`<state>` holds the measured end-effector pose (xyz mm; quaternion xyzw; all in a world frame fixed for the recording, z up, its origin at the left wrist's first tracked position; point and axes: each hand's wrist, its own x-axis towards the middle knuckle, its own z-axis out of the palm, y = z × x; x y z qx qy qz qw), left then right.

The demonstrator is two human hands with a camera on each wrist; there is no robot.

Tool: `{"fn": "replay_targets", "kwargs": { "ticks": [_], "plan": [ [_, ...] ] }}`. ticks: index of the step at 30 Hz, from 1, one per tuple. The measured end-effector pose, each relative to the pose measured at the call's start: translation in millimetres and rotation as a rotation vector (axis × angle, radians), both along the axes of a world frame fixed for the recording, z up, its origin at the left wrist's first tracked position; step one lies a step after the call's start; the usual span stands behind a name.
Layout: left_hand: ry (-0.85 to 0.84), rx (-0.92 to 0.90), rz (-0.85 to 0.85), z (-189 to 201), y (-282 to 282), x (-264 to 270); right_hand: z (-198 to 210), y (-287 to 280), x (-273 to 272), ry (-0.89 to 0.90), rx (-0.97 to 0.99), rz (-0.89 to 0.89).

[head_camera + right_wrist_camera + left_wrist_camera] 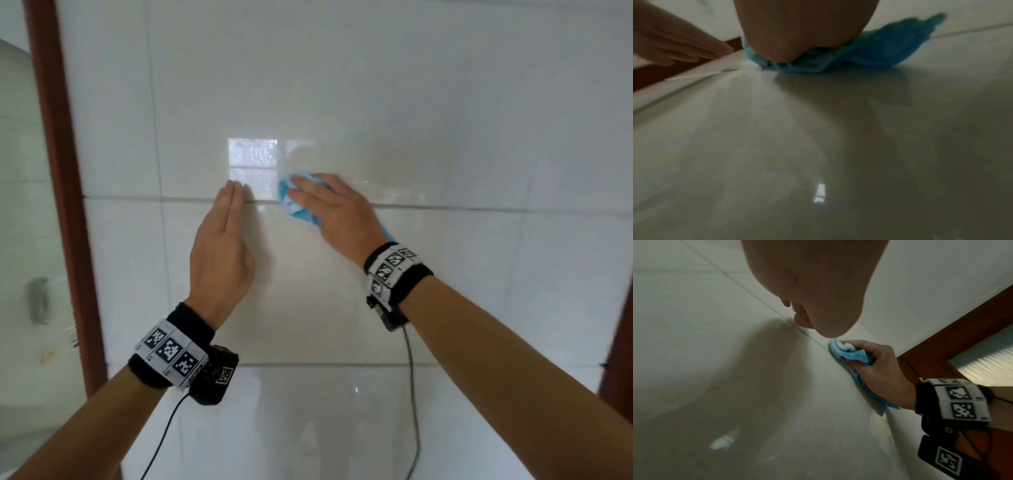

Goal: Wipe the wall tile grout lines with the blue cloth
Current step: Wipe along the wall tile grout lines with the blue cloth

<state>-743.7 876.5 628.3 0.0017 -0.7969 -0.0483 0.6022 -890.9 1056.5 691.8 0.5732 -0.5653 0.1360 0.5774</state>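
Here, glossy white wall tiles fill the view. Left hand, fingers straight and together, lies flat on them, fingertips at the horizontal grout line. Just beside it, right hand clutches the bunched blue cloth, pressing it onto that line.

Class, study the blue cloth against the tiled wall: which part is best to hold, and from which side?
Hold the bunched middle of the blue cloth, coming at it from in front of the wall. It lies flat against the tile over the horizontal grout line, as the right hand holds it.
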Motion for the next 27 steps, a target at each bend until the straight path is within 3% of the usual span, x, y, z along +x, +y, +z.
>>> {"fn": "replay_targets", "kwargs": {
  "ticks": [3,9,12,15,20,22,27],
  "plan": [
    [-0.042,0.014,-0.045,-10.0,30.1,-8.9,-6.8,61.0,-29.7,-0.023,-0.165,-0.027],
    [-0.076,-0.075,-0.127,-25.9,91.4,-37.1,-41.2,196.8,-81.5,-0.287,-0.644,-0.109],
    [-0.095,-0.122,-0.159,-28.6,130.1,-54.5,-43.2,243.9,-95.5,-0.363,-0.754,-0.157],
    [-0.098,-0.131,-0.159,-27.2,163.6,-71.3,-28.1,263.3,-100.0,-0.397,-0.695,-0.163],
    [-0.098,-0.096,-0.124,-23.0,201.3,-96.2,-15.1,265.5,-101.6,-0.399,-0.773,-0.036],
    [-0.085,-0.052,-0.09,-28.2,206.7,-102.3,-40.3,251.8,-101.1,-0.354,-0.665,-0.017],
    [-0.07,-0.039,0.012,-61.7,207.1,-105.3,-150.2,228.9,-88.1,-0.204,-0.145,-0.04]
  ]
}}
